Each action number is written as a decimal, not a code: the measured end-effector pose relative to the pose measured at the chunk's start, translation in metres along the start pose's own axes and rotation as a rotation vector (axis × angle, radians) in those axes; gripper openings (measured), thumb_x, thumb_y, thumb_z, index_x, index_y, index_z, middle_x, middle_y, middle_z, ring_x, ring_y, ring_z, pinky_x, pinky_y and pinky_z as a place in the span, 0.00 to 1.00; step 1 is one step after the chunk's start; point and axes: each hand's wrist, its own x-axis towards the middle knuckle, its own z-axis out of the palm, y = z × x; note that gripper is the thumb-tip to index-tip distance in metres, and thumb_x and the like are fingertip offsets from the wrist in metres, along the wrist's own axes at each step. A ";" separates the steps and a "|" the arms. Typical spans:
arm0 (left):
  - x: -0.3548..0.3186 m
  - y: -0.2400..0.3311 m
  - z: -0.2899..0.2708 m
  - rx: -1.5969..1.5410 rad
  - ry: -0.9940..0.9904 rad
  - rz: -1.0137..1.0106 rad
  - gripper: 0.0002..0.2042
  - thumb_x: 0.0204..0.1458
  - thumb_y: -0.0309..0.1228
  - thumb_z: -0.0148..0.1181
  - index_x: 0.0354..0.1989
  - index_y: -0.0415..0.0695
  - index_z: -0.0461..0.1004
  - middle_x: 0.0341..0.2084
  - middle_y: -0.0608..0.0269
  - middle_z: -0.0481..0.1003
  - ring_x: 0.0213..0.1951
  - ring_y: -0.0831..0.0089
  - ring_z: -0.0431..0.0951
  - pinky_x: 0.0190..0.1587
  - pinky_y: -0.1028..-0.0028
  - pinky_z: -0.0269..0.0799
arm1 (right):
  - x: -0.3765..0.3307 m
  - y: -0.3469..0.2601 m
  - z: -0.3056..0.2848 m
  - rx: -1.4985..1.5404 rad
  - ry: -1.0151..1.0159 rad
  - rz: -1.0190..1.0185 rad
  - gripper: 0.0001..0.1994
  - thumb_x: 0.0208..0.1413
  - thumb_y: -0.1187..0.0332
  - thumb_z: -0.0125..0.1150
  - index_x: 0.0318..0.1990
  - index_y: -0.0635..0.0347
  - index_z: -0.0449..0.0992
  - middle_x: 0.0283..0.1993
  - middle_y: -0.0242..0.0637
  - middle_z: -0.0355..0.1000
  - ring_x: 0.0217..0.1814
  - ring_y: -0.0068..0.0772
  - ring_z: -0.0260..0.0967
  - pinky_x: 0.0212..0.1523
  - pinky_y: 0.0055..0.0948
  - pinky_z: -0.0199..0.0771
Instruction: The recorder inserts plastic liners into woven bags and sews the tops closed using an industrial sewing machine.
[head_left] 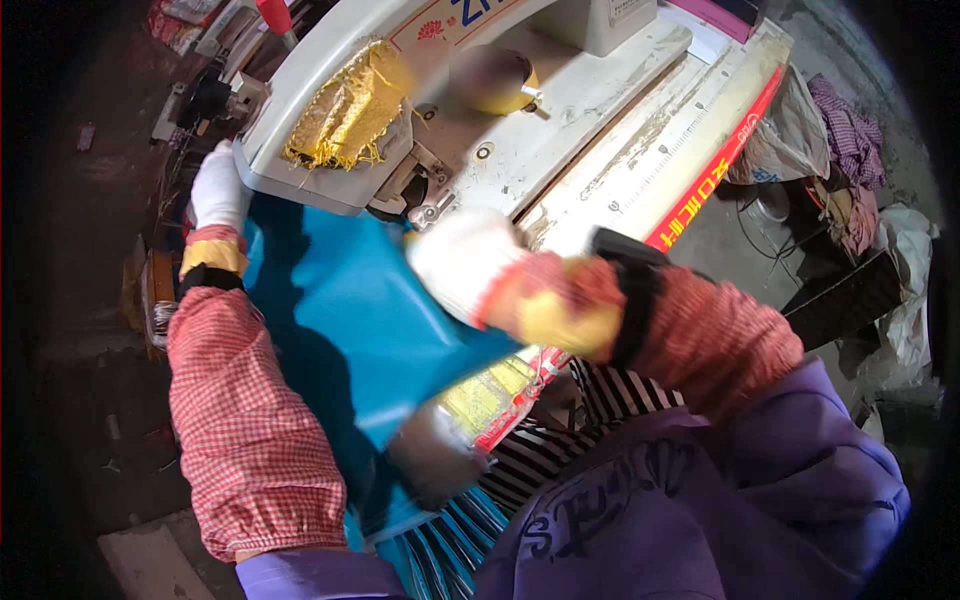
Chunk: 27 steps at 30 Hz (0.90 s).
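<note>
A smooth blue sheet point(350, 300) runs from under the head of a sewing machine point(560, 140) down toward my lap. At the sheet's far left edge, beside the machine head, my left hand point(218, 190) in a white glove has its fingers closed together at that edge; the machine partly hides them. My right hand point(465, 262), also white-gloved, is over the sheet's right edge, close to the presser foot point(432, 208). Motion blur smears its fingers, so their grip does not show. Both forearms wear red checked sleeves.
Yellow woven cloth point(350, 105) covers part of the machine head. A ruler-marked machine table point(650, 160) with a red strip extends to the right. Dark pleated blue material point(440, 550) lies by my lap. Bags and cloths point(845, 130) are heaped at the far right.
</note>
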 end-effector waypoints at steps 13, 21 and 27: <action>-0.088 0.231 -0.166 -0.059 -0.563 0.664 0.09 0.39 0.32 0.61 0.28 0.42 0.73 0.22 0.50 0.72 0.28 0.57 0.74 0.30 0.64 0.67 | 0.017 0.037 0.001 0.277 0.034 -0.218 0.10 0.41 0.68 0.55 0.32 0.55 0.79 0.29 0.42 0.75 0.31 0.40 0.74 0.29 0.37 0.73; -0.079 0.243 -0.161 -0.686 -1.128 0.803 0.10 0.50 0.37 0.52 0.33 0.43 0.72 0.16 0.51 0.70 0.22 0.54 0.72 0.25 0.64 0.68 | -0.016 0.067 -0.003 0.367 0.285 -0.220 0.09 0.40 0.67 0.55 0.32 0.51 0.78 0.25 0.40 0.74 0.26 0.36 0.73 0.26 0.33 0.72; -0.071 0.241 -0.235 0.547 -1.616 0.495 0.28 0.38 0.58 0.59 0.26 0.38 0.76 0.21 0.49 0.74 0.27 0.52 0.75 0.32 0.63 0.71 | -0.018 0.073 0.020 0.578 0.383 -0.361 0.08 0.39 0.67 0.57 0.30 0.49 0.78 0.25 0.37 0.73 0.29 0.33 0.74 0.30 0.31 0.72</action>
